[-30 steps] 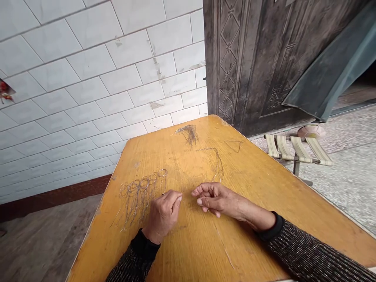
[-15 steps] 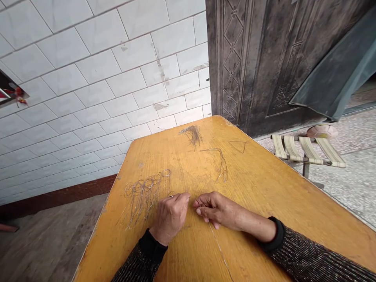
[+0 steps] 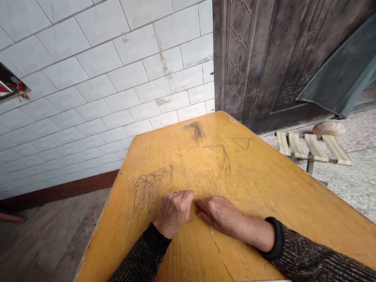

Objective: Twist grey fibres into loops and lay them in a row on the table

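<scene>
Over the near part of the wooden table, my left hand is closed, its thumb and forefinger pinched together. My right hand is closed too, close beside it, with fingertips turned toward the left hand. A thin metal wire runs from under the right hand down to the near table edge. The part between the fingertips is too small to make out. Left of my left hand lies a row of several looped wires with twisted tails.
Farther back lie a bundle of thin wires, a few bent wires and a triangular wire. A tiled wall and a dark carved door stand behind the table. At right is a folding stool.
My right hand has rolled over, so its back now faces up and its fingers are more hidden. Both hands still pinch close together. The view has shifted slightly.
</scene>
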`<state>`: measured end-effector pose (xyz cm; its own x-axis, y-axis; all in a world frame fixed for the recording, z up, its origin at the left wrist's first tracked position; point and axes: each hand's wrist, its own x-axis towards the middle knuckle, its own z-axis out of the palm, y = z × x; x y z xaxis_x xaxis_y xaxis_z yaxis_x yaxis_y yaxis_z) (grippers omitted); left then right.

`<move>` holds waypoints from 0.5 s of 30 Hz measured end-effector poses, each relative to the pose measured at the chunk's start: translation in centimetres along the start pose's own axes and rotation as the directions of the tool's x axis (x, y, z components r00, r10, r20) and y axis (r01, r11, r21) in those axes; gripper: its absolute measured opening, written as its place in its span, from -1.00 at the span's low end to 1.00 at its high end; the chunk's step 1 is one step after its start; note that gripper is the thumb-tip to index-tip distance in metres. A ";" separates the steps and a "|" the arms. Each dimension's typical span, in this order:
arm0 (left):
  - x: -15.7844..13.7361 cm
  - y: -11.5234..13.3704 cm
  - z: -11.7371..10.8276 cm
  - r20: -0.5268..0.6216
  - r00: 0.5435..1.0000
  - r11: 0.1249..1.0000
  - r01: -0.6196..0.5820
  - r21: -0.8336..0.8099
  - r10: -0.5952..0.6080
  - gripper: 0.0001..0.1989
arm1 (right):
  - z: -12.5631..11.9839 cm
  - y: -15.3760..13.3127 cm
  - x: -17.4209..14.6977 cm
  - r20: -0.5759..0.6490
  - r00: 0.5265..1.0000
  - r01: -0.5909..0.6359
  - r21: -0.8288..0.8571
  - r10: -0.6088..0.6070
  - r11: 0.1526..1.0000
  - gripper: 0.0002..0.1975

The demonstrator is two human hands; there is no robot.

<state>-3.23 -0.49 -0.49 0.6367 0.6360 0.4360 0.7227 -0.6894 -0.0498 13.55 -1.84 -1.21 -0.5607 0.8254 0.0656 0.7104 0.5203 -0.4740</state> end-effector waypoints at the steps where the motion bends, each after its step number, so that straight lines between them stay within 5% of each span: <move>1: 0.0 0.0 0.1 0.001 1.000 1.000 0.004 -0.015 -0.004 -0.81 | 0.1 0.0 0.0 -0.001 1.000 0.001 0.005 -0.001 1.000 -0.89; 7: 0.0 -0.1 0.1 -0.005 0.999 0.991 0.048 -0.128 -0.049 -0.84 | -0.9 0.6 0.2 -0.036 0.999 -0.007 0.339 0.020 0.941 -0.74; 11: 0.0 0.2 0.0 -0.021 0.998 0.983 0.049 -0.176 -0.053 -0.82 | -1.0 0.9 0.7 0.039 0.994 -0.099 0.709 0.101 0.698 -0.78; 15: 0.1 0.4 -0.2 -0.050 0.992 0.959 0.101 -0.263 -0.118 -0.84 | -0.8 0.8 1.1 0.108 0.975 -0.192 0.852 0.195 0.488 -0.85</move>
<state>-2.90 -0.75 -0.31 0.5324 0.6948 0.4834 0.6869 -0.6884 0.2329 13.86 -0.27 -0.81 -0.4539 0.8824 -0.1237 0.0920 -0.0917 -0.9915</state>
